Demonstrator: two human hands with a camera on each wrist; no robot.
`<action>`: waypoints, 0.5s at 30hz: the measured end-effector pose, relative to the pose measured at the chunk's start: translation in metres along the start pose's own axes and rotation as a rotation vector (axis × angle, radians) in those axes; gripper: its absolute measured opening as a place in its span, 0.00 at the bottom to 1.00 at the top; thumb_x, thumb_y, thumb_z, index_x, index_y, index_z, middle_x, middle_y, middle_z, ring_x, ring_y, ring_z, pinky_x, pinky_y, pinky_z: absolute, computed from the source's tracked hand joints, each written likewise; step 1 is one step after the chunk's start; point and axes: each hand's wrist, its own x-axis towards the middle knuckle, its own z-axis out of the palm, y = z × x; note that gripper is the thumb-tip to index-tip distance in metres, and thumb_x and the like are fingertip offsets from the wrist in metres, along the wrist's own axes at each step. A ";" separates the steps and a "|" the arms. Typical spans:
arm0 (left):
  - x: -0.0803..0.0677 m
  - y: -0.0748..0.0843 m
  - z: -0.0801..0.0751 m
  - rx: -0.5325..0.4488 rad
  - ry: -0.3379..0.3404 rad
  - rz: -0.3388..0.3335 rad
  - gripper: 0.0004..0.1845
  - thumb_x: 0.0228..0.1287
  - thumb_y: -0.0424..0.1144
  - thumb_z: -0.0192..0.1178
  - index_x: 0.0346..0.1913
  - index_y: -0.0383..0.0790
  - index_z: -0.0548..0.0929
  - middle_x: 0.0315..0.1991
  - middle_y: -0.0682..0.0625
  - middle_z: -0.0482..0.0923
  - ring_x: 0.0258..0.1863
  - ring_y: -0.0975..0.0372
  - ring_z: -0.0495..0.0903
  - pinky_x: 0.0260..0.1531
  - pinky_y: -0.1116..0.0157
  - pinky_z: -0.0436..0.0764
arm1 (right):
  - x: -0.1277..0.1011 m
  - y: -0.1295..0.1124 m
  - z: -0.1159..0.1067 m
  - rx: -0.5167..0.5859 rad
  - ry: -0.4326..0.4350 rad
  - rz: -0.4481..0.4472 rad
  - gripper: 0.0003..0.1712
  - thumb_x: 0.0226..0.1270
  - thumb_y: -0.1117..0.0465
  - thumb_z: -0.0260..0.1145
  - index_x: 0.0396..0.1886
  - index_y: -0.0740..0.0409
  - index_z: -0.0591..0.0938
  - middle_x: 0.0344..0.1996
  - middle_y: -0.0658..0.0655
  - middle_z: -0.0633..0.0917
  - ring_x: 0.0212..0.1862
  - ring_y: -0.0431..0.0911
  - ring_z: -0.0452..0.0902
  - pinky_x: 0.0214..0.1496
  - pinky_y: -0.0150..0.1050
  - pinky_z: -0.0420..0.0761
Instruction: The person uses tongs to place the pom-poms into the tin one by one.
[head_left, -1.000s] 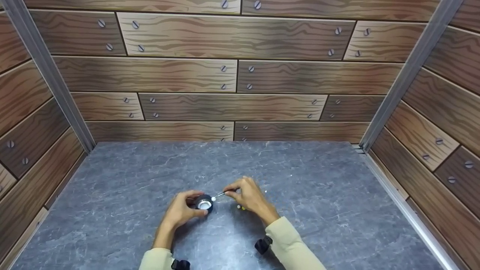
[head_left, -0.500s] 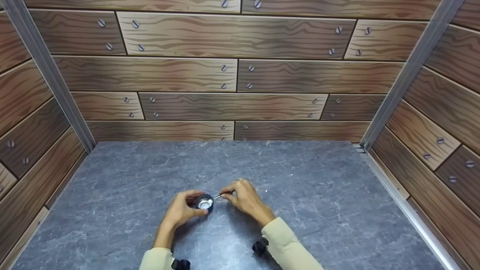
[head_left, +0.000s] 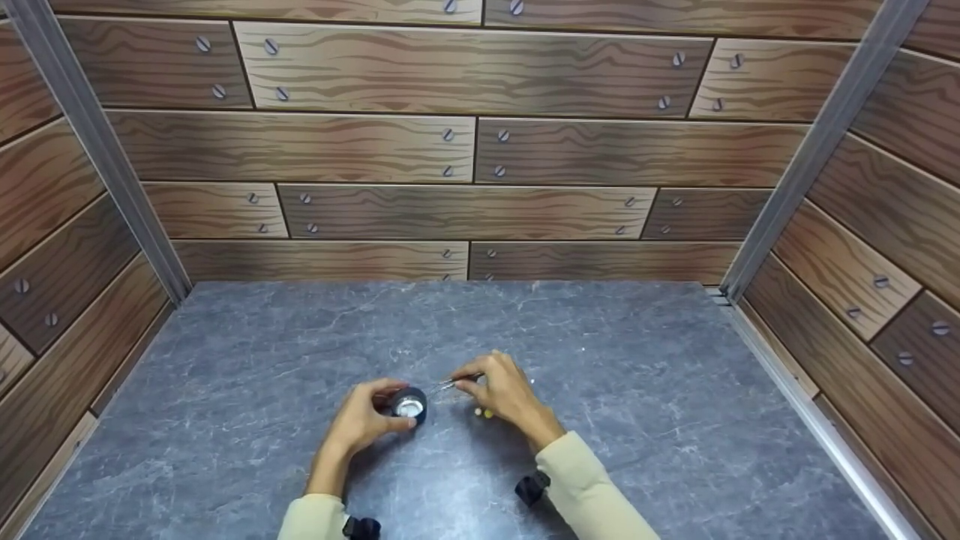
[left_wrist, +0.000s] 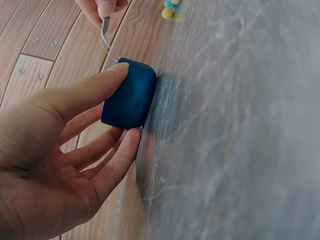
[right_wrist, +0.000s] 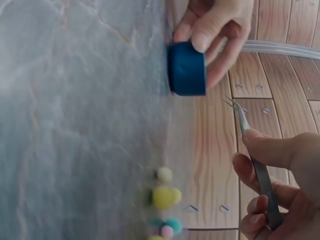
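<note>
A small round blue metal cup [head_left: 409,405] with a bright silvery inside stands on the table, mouth upward. My left hand [head_left: 365,418] holds it between thumb and fingers; the left wrist view shows the thumb [left_wrist: 97,90] on its blue side. My right hand [head_left: 506,388] pinches a pair of bent-tip tweezers [right_wrist: 260,175]. Their fine tips are slightly parted, with nothing between them, just right of the cup. Near my right hand lie several small pom-poms, among them a yellow one [right_wrist: 162,198], a white one [right_wrist: 164,174] and a teal one [right_wrist: 173,225]. The cup's contents are too small to make out.
The grey marbled tabletop [head_left: 300,337] is bounded by wood-patterned walls [head_left: 480,150] behind and at both sides. Metal corner posts [head_left: 810,150] stand at the back. Tiny white specks [head_left: 583,349] show on the table at right.
The tweezers carried a white pom-pom to the cup's mouth, then drew back to the right without it. My left hand and the cup have stayed in place.
</note>
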 end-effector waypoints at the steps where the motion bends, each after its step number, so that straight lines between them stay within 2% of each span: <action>1: 0.000 0.000 0.000 0.002 0.001 -0.001 0.30 0.46 0.30 0.81 0.57 0.34 0.86 0.52 0.37 0.87 0.50 0.48 0.86 0.56 0.48 0.83 | 0.000 0.001 -0.002 0.003 0.001 0.002 0.07 0.64 0.61 0.75 0.41 0.53 0.94 0.37 0.53 0.94 0.41 0.50 0.88 0.46 0.46 0.83; 8: -0.001 0.001 -0.001 0.010 -0.001 -0.015 0.32 0.46 0.30 0.81 0.58 0.33 0.85 0.51 0.37 0.87 0.51 0.48 0.86 0.55 0.48 0.83 | -0.001 0.008 -0.019 0.053 -0.015 0.039 0.08 0.64 0.61 0.75 0.42 0.54 0.93 0.39 0.54 0.94 0.44 0.49 0.90 0.52 0.51 0.85; 11: -0.001 0.002 -0.001 0.010 -0.002 -0.018 0.32 0.46 0.31 0.81 0.58 0.34 0.85 0.52 0.37 0.87 0.51 0.48 0.86 0.55 0.48 0.83 | -0.004 0.012 -0.025 0.048 -0.009 0.047 0.08 0.64 0.60 0.75 0.42 0.54 0.93 0.40 0.54 0.94 0.43 0.48 0.90 0.49 0.50 0.87; 15: -0.001 0.002 -0.001 0.010 -0.001 -0.014 0.31 0.46 0.31 0.81 0.58 0.34 0.85 0.52 0.37 0.87 0.51 0.48 0.86 0.55 0.48 0.83 | -0.007 0.018 -0.031 0.029 -0.005 0.056 0.07 0.65 0.59 0.75 0.40 0.54 0.93 0.39 0.53 0.93 0.33 0.42 0.85 0.35 0.39 0.84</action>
